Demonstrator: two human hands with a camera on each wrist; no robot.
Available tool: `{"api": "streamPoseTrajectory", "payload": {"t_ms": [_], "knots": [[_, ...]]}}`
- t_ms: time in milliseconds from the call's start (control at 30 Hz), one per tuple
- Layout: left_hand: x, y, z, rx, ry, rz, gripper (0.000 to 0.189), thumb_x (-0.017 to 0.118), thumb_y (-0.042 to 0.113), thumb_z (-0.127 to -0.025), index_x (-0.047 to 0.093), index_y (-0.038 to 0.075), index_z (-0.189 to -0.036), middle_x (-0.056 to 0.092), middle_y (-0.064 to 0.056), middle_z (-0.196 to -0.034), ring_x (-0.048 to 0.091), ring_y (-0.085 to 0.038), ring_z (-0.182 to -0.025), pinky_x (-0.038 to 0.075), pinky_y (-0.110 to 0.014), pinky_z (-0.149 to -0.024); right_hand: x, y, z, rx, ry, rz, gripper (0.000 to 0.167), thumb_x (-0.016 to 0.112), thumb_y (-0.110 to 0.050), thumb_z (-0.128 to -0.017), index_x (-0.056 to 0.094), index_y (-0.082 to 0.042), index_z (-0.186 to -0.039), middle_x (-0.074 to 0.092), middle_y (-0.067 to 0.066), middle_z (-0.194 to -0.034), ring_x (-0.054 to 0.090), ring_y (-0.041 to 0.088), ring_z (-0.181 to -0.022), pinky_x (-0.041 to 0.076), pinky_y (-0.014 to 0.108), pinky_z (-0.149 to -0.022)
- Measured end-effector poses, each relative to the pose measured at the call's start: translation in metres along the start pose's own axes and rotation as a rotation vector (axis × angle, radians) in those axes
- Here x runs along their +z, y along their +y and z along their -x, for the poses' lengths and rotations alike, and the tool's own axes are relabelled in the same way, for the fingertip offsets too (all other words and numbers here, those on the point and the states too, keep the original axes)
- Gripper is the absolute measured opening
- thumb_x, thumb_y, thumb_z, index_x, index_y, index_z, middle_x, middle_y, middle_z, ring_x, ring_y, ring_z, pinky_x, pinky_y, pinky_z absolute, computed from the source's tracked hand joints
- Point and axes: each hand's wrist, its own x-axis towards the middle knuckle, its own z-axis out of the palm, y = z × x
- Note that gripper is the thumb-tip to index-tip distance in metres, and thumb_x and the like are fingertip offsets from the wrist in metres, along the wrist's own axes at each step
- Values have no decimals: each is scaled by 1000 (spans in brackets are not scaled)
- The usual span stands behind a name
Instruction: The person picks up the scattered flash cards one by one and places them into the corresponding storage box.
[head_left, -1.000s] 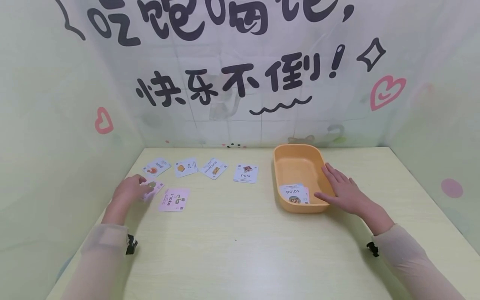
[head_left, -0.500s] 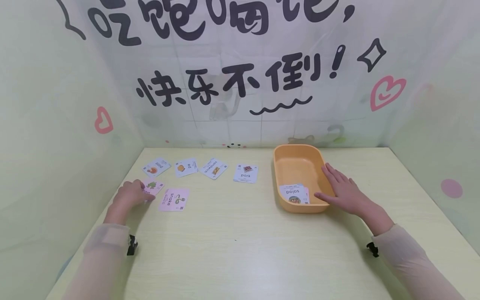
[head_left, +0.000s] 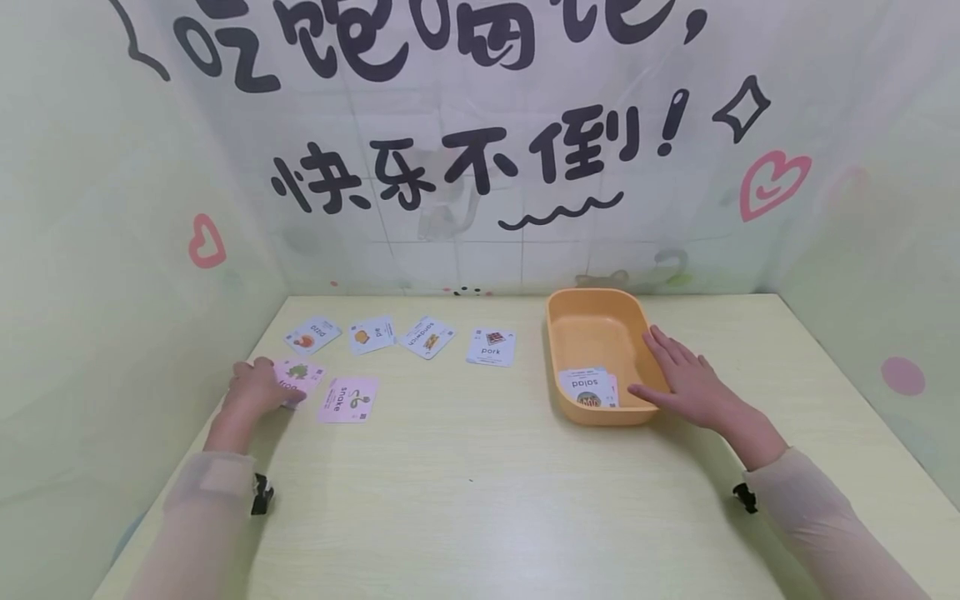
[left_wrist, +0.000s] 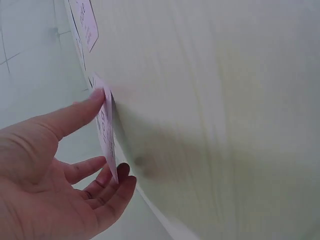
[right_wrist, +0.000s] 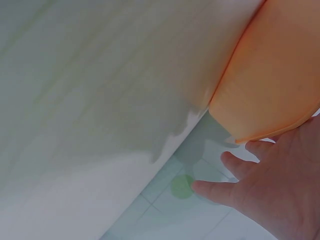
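Observation:
My left hand [head_left: 255,390] is at the table's left side, holding a pink frog card [head_left: 294,379] by its edges between thumb and fingers. In the left wrist view the frog card [left_wrist: 106,130] stands tilted, lifted at least partly off the table. Just right of it lies a pink snake card [head_left: 348,400]. My right hand [head_left: 693,387] rests on the right rim of an orange bin [head_left: 600,416], fingers spread and straight, thumb reaching over the rim. Inside the bin's near end lies a salad card [head_left: 587,385], with a pink card partly hidden beneath it.
A row of blue-white cards lies along the back: a pizza card [head_left: 312,334], a card with a bread picture [head_left: 372,335], a sandwich card [head_left: 427,337] and a pork card [head_left: 491,347]. A printed cloth wall [head_left: 480,258] stands behind the table, with more cloth at both sides.
My left hand has shifted its hold on the frog card, from reaching over it to gripping it at the edges, and drawn it slightly left. The right hand and bin have stayed put.

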Motion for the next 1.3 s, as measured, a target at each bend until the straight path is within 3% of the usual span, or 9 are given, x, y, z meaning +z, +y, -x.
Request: {"api": "streamPoseTrajectory", "payload": {"t_ms": [200,400,533,867,1300], "knots": [[-7,-4,-1,36,18,-17,66,66,15,-91,34,-20,-137,31,-46,-128,47,-48,-100,48,-57,-87,0,0,0,5,-2,14,96,56,-59,-93,13,-2,-159,12,22,-166,18,53,-147,16,80,-110],[-17,-6,2,119,1,-46,50,62,9,-92,44,-21,-129,51,-41,-121,53,-47,-103,49,-54,-88,-1,-1,1,10,-10,21,97,55,-60,-94,12,-3,-159,11,22,-166,15,53,-147,14,79,-112],[-21,-7,4,123,-9,-15,43,58,7,-95,46,-18,-128,54,-38,-122,56,-46,-103,49,-53,-85,-1,-1,1,9,-13,24,96,54,-59,-94,12,-3,-159,10,22,-166,15,53,-148,14,79,-112],[-25,-6,4,113,-10,25,41,53,9,-96,47,-14,-130,55,-37,-125,60,-41,-99,50,-44,-77,0,0,0,6,-10,22,96,55,-59,-94,12,-3,-159,11,22,-166,16,53,-147,15,79,-112],[-30,11,6,129,11,32,41,50,10,-99,46,-13,-133,54,-35,-125,59,-40,-100,52,-38,-74,0,0,0,5,-10,18,96,55,-59,-94,13,-3,-159,11,22,-166,16,53,-147,15,80,-111]]}}
